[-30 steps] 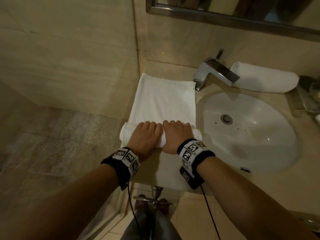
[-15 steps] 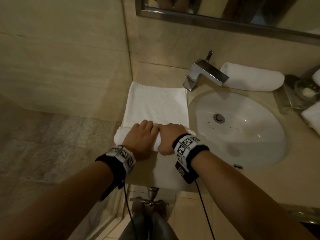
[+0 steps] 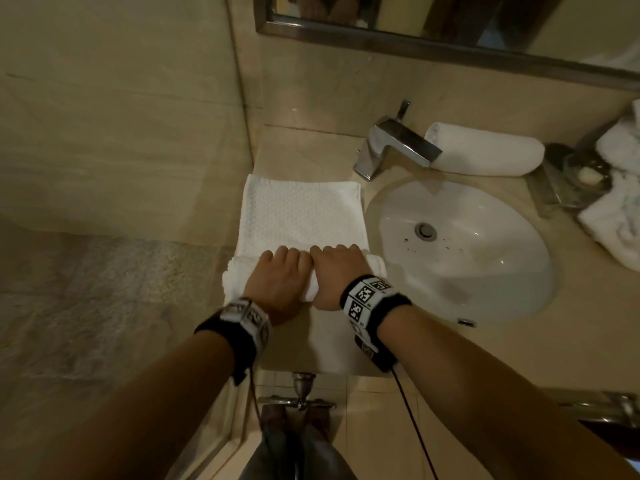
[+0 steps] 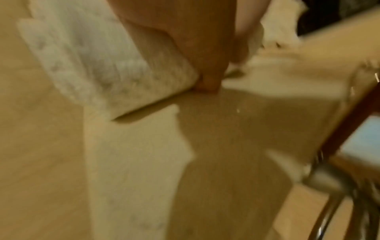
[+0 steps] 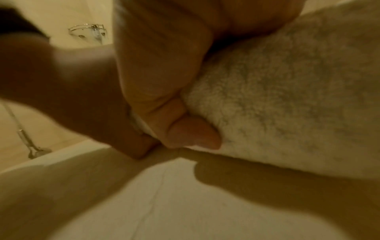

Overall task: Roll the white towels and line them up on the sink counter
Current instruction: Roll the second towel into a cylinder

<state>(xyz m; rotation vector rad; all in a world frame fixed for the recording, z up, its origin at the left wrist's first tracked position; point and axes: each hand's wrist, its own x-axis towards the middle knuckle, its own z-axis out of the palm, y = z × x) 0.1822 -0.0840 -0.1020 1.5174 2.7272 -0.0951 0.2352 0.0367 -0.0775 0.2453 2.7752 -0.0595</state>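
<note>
Both hands curled over a half-rolled towel

The left hand (image 3: 281,282) and right hand (image 3: 334,276) grip the roll (image 3: 232,279), lying crosswise on the desk (image 3: 311,147); its flat towel (image 3: 301,216) stretches straight ahead, sink (image 3: 460,251) rightward.

Setting: bathroom, likely hotel-type. Evidence: white oval sink basin (image 3: 460,251) with a central drain, sunk into a beige stone desk (image 3: 301,150). Chrome single-lever faucet (image 3: 394,147) behind the basin. Framed mirror (image 3: 450,32) on the wall above. Beige stone-look wall tiles (image 3: 121,116) on the left, speckled floor (image 3: 114,289) below. White rolled towel (image 3: 485,150) behind the faucet; glass soap dish (image 3: 585,174) with more white towels at far right.
</note>
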